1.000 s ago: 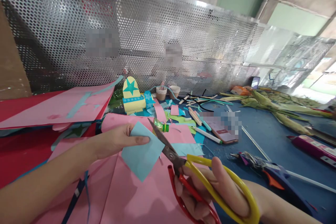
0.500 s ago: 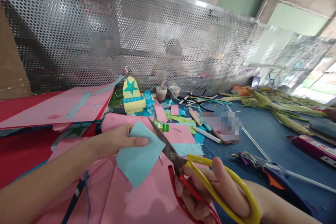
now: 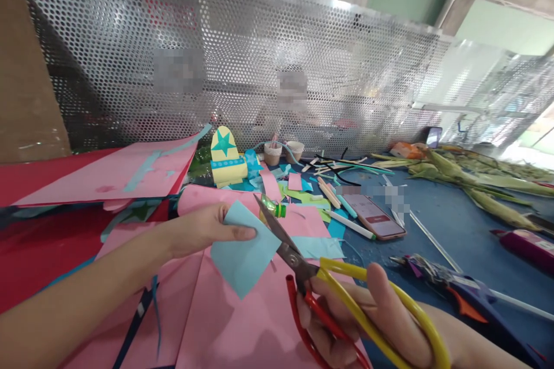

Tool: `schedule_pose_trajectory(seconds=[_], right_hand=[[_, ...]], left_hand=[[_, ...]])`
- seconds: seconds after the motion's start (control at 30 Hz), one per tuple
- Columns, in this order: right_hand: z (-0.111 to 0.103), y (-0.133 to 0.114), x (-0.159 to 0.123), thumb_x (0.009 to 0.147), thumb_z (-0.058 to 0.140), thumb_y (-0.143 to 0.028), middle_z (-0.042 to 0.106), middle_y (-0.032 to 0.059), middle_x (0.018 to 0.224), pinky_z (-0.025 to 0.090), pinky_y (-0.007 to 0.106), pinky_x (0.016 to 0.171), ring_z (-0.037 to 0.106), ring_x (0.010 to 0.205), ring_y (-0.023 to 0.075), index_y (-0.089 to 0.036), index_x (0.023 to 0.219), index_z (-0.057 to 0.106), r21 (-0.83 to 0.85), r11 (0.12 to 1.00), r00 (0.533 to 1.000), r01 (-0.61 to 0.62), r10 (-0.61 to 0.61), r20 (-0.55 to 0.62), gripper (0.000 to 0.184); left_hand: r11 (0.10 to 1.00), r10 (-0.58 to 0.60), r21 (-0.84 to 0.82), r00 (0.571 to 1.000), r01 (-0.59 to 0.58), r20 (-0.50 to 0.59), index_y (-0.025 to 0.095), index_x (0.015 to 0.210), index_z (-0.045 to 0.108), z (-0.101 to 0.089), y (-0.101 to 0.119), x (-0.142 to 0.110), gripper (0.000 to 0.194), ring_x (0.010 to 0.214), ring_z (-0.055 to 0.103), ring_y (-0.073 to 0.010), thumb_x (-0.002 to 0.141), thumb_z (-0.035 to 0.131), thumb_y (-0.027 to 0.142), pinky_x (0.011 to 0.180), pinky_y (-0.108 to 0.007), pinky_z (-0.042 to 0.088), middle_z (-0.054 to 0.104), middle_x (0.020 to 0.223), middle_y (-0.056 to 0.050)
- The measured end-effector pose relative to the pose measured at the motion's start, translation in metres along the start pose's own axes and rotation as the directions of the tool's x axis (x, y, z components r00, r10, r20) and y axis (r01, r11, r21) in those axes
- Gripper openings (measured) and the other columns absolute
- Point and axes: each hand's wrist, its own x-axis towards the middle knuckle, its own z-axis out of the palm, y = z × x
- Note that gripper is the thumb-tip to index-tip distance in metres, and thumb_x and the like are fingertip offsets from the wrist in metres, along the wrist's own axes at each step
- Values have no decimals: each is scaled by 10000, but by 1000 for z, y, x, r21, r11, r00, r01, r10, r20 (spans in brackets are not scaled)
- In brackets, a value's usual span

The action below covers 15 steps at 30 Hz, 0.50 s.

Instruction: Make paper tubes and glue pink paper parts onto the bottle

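Observation:
My left hand pinches a light blue piece of paper between thumb and fingers, over the pink paper. My right hand grips scissors with one yellow and one red handle. One dark blade lies along the upper right edge of the blue paper, near its right corner; the other blade is mostly hidden. Just beyond the blade tip lies a green bottle neck. A yellow paper-wrapped bottle with a blue star lies farther back.
At the right are a blue hot glue gun, a phone and a purple object. Corn husks lie behind them. Two small cups stand before a perforated metal screen. Pink sheets are stacked at the left.
The view has shifted slightly, so most things appear farther right. The blue paper is turned a little in my left hand. Both hands keep their hold.

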Motion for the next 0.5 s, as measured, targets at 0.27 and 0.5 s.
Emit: schedule_pose_trajectory(seconds=[0.27,0.5], right_hand=[[-3,12,-1,694,60,-931,467,-6,622,297,265,468,359,487,113,-181,940,555,-10,1000,999,-18,18,-39,931],[-6,30,1,671,178,-949,405,-47,564,215,169,373,304,427,51,-160,931,552,195,980,999,-26,29,-15,911]], left_hand=[[1000,-4,30,1000,4,-6,198,677,746,0,4,-2,272,638,684,-158,658,811,462,660,-258,549,756,694,10],[1000,-3,7,1000,3,6,218,734,761,-3,2,-3,225,680,684,-150,685,799,434,719,-267,540,764,758,19]])
